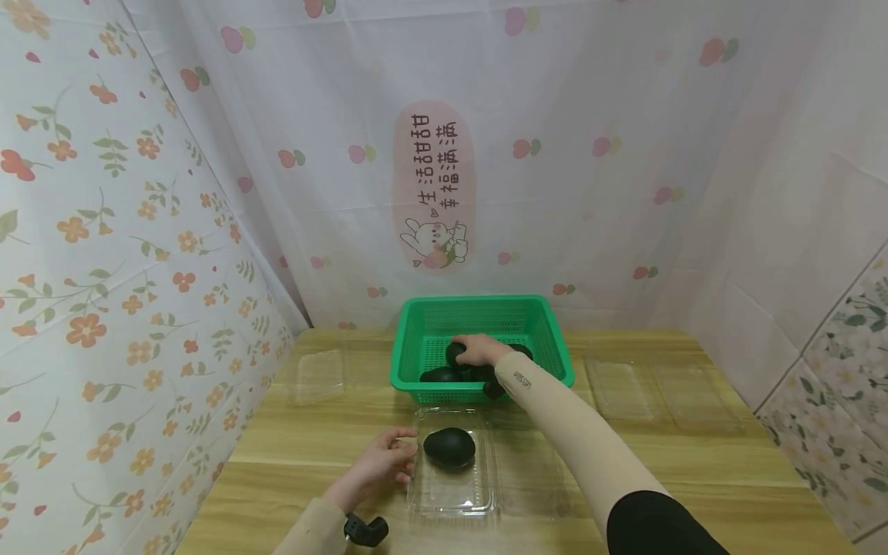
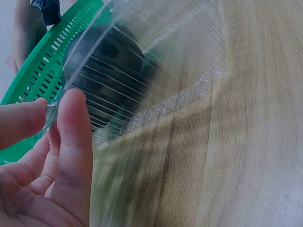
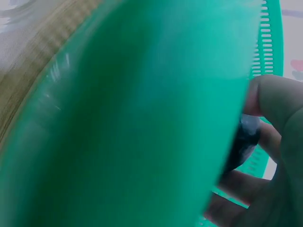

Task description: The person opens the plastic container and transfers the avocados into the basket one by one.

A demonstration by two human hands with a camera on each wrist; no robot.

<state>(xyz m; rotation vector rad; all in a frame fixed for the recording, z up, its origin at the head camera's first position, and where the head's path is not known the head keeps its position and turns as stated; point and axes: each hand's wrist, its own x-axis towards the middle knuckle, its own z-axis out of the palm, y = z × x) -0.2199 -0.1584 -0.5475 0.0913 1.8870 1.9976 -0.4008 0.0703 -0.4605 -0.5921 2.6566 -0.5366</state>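
In the head view, a clear plastic clamshell box (image 1: 454, 505) lies before me with one dark avocado (image 1: 449, 448) inside, toward its far end. My left hand (image 1: 381, 462) is at the box's left side; the left wrist view shows thumb and finger pinching its clear rim (image 2: 51, 113). Behind the box stands a green basket (image 1: 409, 339). Into it reaches my right hand (image 1: 480, 351), fingers curled round another dark avocado (image 1: 455, 354). Several more avocados (image 1: 440, 375) lie beneath in the basket, partly hidden by the right hand and forearm. The basket wall blocks much of the right wrist view.
The box's clear lid (image 1: 534, 482) lies flat to its right. Further clear plastic boxes rest on the wooden table (image 1: 277, 455): one at left (image 1: 319, 374), and one at right (image 1: 620, 389) beside another clear piece (image 1: 697, 393). Printed curtains (image 1: 333, 200) rise behind.
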